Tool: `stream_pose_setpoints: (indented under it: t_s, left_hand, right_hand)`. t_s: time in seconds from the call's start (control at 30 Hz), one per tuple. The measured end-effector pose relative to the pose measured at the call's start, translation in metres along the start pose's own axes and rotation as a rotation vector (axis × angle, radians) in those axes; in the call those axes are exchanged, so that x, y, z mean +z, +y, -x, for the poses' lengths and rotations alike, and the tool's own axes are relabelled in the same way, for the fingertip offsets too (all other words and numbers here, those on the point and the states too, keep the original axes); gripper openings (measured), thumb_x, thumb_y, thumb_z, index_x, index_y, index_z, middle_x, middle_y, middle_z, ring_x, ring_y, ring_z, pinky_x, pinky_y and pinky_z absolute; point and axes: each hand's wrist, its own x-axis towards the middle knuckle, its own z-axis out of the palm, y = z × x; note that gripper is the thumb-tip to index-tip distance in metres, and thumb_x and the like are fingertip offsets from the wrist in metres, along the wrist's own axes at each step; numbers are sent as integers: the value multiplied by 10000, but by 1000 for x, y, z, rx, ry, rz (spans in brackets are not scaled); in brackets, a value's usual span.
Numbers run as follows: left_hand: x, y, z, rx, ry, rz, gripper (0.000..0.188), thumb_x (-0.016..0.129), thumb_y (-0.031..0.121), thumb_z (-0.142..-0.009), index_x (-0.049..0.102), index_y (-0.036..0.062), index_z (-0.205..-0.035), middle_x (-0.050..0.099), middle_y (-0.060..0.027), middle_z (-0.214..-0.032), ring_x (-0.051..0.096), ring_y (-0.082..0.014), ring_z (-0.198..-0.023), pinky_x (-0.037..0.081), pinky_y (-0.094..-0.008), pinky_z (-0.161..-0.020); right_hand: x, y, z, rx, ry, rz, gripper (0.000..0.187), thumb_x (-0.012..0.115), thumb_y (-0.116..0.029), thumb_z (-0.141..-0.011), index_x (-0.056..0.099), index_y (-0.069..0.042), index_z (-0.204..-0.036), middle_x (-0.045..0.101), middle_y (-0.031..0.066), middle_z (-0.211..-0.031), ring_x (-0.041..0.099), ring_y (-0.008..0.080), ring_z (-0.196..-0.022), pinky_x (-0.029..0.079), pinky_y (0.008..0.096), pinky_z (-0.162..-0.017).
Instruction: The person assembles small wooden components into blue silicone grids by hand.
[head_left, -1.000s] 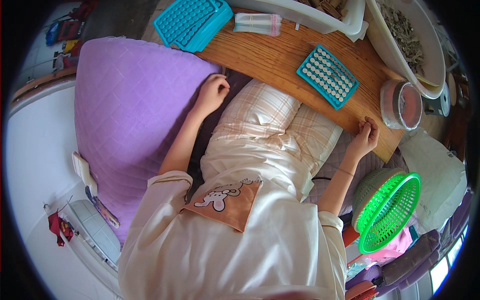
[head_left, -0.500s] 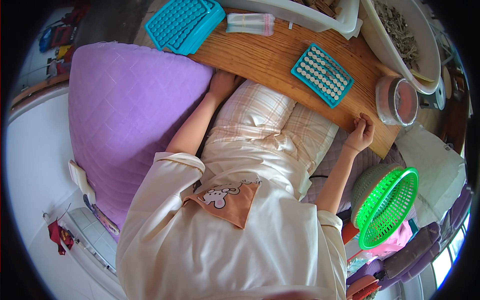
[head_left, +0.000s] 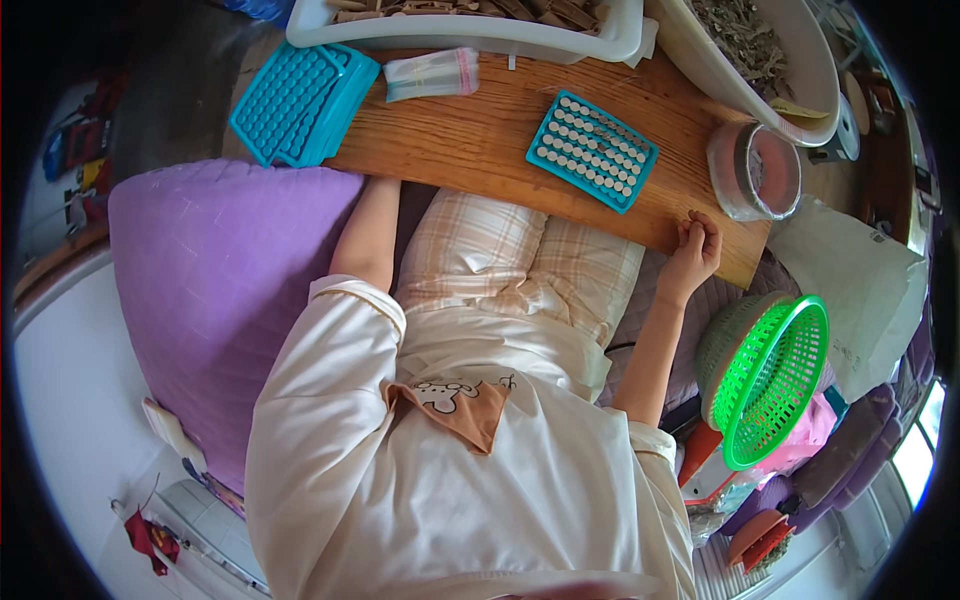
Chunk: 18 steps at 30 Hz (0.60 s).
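At the near right edge of the wooden table (head_left: 460, 145), my right hand (head_left: 697, 250) rests with its fingers curled together in a pinch. Whatever it may hold is too small to make out. Just left of that hand lies a turquoise tray (head_left: 573, 184) with rows of round whitish pieces in it. My left forearm (head_left: 368, 235) reaches under the table's near edge, beside the purple quilted cover; the tabletop hides the hand itself.
Stacked turquoise trays (head_left: 285, 105) and a banded bundle of clear bags (head_left: 432, 75) occupy the left. Behind stand a white bin (head_left: 470, 38) of brown strips and a basin (head_left: 692, 68) of dried material. A round tub (head_left: 730, 175) and green basket (head_left: 738, 440) are right; purple cover (head_left: 220, 290) left.
My left hand, partly visible at the table edge before, has gone under the tabletop. The whole view has shifted, showing more of the white bin. My right hand stays pinched at the edge.
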Motion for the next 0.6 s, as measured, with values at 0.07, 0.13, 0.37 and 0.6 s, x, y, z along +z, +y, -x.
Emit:
stream_pose_setpoints:
  t_s: [0.07, 0.13, 0.37, 0.6]
  left_hand:
    - [-3, -1, -1, -6, 4, 17, 408, 481, 261, -820, 432, 34, -1156, 429, -166, -1190, 379, -292, -1107, 305, -374, -924]
    - [-9, -11, -5, -19, 13, 29, 403, 482, 254, -820, 434, 33, -1153, 433, -165, -1187, 383, -289, -1103, 309, -373, -920]
    - [-9, 4, 19, -77, 48, 64, 384, 483, 232, -820, 442, 30, -1145, 444, -160, -1175, 397, -279, -1088, 320, -369, -908]
    - [-13, 28, 38, -112, 86, 103, 366, 485, 210, -821, 450, 26, -1136, 456, -155, -1164, 412, -269, -1073, 332, -364, -896]
  right_hand:
    - [0, -1, -1, 26, -17, -64, 104, 440, -15, -830, 534, 0, -870, 551, 61, -876, 500, 80, -712, 437, 198, -656]
    - [1, 0, -3, 26, -29, -103, 102, 440, -15, -831, 531, 0, -874, 550, 63, -878, 499, 80, -707, 437, 199, -656]
    - [-1, 0, 4, -14, -15, -161, 109, 428, -4, -833, 517, 5, -897, 550, 79, -880, 502, 86, -695, 442, 206, -650]
    - [31, -19, 84, -193, -505, 527, 95, 499, 16, -757, 583, -4, -797, 585, 57, -713, 533, 89, -574, 429, 216, -511]
